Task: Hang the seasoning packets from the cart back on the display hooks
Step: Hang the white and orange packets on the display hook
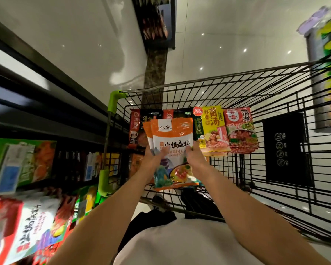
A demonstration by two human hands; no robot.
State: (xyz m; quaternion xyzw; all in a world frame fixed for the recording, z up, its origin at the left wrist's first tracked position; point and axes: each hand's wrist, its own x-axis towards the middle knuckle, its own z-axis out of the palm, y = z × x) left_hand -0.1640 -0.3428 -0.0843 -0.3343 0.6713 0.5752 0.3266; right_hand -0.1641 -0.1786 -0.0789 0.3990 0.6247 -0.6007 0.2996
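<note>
Head view, one lot: two orange packets [170, 150], flat glossy pouches with orange tops and a white printed panel, stacked face to face, the rear one showing only as an offset edge at the left. Long axis runs upright in the picture, hang-end away from the person. Left hand [153, 157] pinches the lower left edge, thumb on the front face; right hand [194, 159] grips the right edge, fingers curled round behind. Both hands are clamped on the pair, held above the cart [256, 88], a black wire basket with green plastic corner pieces. Further packets lie in the cart beyond the hands: a yellow packet [211, 131], crinkled film, a red packet [241, 131] beside it to the right, and dark ones [139, 129] partly hidden behind the held pair. Shelving [46, 104], dark metal, blurred, lies to the person's left, with bright pouches [23, 226] on display below; hooks themselves cannot be made out. Judgement: the coming move is a swing leftward, so the left hand is nearer the display, and the top edge should lead. Film looks slippery and limp; stacked pouches may slide apart.
</note>
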